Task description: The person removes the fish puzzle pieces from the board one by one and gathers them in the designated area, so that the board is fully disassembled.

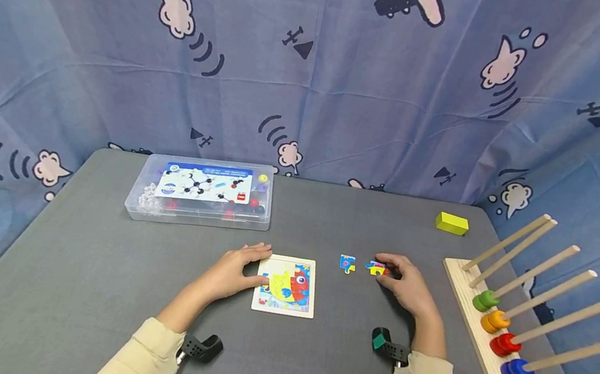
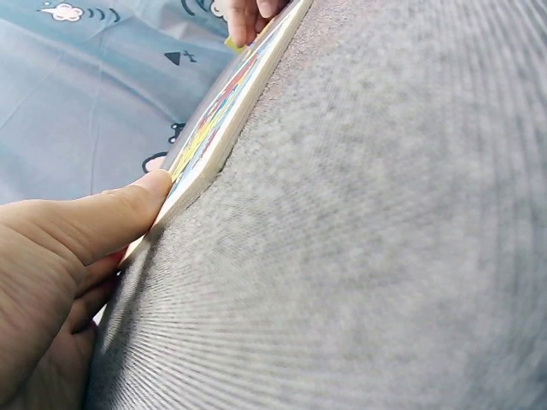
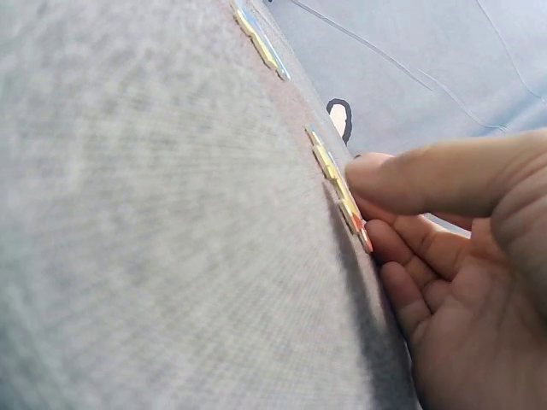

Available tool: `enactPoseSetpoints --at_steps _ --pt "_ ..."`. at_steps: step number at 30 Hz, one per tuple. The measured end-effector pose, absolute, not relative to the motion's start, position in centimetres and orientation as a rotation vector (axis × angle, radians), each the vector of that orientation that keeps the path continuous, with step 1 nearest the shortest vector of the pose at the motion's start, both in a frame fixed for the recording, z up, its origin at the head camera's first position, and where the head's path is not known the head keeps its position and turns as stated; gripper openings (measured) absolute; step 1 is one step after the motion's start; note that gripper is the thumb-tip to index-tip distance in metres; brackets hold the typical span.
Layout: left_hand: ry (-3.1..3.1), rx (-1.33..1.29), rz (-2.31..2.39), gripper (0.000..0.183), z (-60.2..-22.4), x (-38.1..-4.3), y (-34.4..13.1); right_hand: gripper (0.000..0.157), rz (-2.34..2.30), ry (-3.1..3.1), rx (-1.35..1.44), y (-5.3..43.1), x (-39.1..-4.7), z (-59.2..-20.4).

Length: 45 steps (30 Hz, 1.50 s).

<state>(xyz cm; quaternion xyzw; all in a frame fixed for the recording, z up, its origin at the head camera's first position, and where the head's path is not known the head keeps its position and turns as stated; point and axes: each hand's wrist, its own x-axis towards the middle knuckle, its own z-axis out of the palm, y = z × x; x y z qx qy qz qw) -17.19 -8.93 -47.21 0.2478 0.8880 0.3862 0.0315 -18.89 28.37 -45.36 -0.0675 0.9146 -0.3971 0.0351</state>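
A square wooden jigsaw puzzle board (image 1: 282,307) with a red, yellow and blue fish picture lies flat on the table. My left hand (image 1: 231,274) holds its left side, the thumb on the near part of the edge and the fingers by the far left corner. To the right, my right hand (image 1: 407,287) pinches a yellow, blue and red puzzle piece (image 1: 375,268) at the tabletop; its fingertips hide part of it. In the right wrist view the thumb touches that piece (image 3: 329,171). A blue puzzle piece (image 1: 347,263) with some yellow lies between board and right hand.
Behind the board stands a clear plastic case (image 1: 197,214) of molecule model parts. A yellow block (image 1: 452,223) sits at the far right. Along the right edge is a wooden peg rack (image 1: 491,351) with coloured rings. A patterned curtain (image 1: 315,86) hangs behind the grey table (image 1: 91,259).
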Motion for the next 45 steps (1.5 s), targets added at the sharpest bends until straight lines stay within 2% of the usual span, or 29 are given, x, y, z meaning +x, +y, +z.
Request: enactPoseSetpoints --at_steps 8,21,35,45 --pt "2.735 0.771 1.198 0.056 -47.3 -17.2 -9.0 0.050 -1.405 2.721 -0.224 28.2 -18.6 -44.7" --pt "2.743 0.756 1.183 0.057 -47.2 -17.2 -9.0 0.051 -1.482 2.642 -0.398 26.2 -18.4 -43.3" --pt "2.728 0.751 1.187 0.057 -47.3 -17.3 -8.9 0.049 -1.384 2.545 -0.622 20.3 -18.3 -42.7" --pt "2.730 0.768 1.197 0.056 -47.2 -17.3 -9.0 0.048 -1.321 2.497 -0.660 16.4 -18.5 -43.2"
